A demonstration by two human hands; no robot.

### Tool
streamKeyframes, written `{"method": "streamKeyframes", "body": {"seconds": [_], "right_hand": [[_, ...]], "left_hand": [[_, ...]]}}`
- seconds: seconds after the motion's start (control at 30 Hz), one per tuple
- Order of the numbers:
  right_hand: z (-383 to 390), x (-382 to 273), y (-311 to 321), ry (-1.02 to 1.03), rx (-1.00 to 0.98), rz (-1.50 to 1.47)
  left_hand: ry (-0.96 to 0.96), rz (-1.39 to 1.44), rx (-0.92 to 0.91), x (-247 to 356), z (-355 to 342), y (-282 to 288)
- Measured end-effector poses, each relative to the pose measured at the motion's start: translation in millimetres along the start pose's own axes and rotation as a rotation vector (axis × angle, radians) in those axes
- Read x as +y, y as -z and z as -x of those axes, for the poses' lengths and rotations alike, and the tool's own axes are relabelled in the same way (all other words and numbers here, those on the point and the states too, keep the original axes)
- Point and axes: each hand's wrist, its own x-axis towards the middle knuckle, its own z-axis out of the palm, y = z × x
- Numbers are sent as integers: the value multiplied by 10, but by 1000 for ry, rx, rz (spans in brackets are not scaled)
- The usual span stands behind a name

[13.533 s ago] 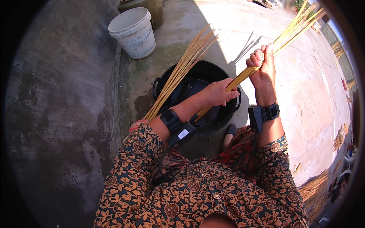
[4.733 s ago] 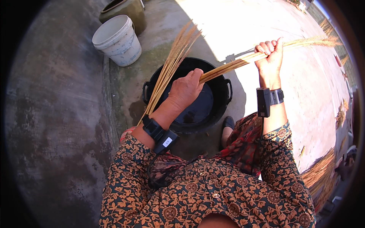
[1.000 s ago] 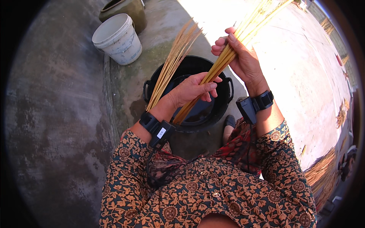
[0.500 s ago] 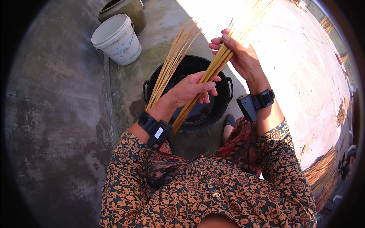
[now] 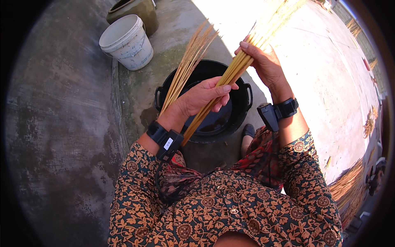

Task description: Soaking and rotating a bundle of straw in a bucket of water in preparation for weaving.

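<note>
A bundle of dry yellow stalks (image 5: pixel 233 72) slants from near my left wrist up to the far right, above a black two-handled tub (image 5: pixel 164 88). My left hand (image 5: pixel 202 95) is closed around its lower part, thumb on top. Higher up, my right hand (image 5: pixel 263 61) grips the same bundle between thumb and fingers. The feathery far ends are washed out by sunlight. Behind my left hand, a second bunch of thin stalks with brushy tips (image 5: pixel 185 66) leans across the tub's left side; its lower end is hidden by my left forearm. Dark liquid seems to lie in the tub.
A white bucket (image 5: pixel 127 45) stands at the far left, with a large greenish-brown jar (image 5: pixel 140 15) behind it. A grey wall (image 5: pixel 61 123) rises on the left. More straw bundles (image 5: pixel 349 185) lie on the sunlit ground at right. My shoe (image 5: pixel 248 131) is beside the tub.
The held bundle has shifted slightly up and to the right. My right fingers, partly spread before, have closed more tightly on it. The leaning bunch and tub stay put.
</note>
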Motion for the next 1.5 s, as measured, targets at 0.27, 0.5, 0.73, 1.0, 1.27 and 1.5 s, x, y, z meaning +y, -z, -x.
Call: {"method": "streamKeyframes", "body": {"seconds": [0.27,0.5,0.73,1.0,1.27,1.5], "right_hand": [[18,-18,-18,-82,-218,-139],[-6,-11,-63,-79,-75,170],[-20,27,-74,-72,-54,104],[4,41,-71,51,-83,115],[18,28,-43,12,-130,103],[58,130,-381,-46,-166,79]], "left_hand": [[44,-119,50,8,22,27],[80,-83,126,27,-3,-49],[29,-134,86,-1,-31,64],[2,-260,211,-3,-1,54],[77,-215,72,90,39,39],[-82,-164,150,-36,-36,-22]]}}
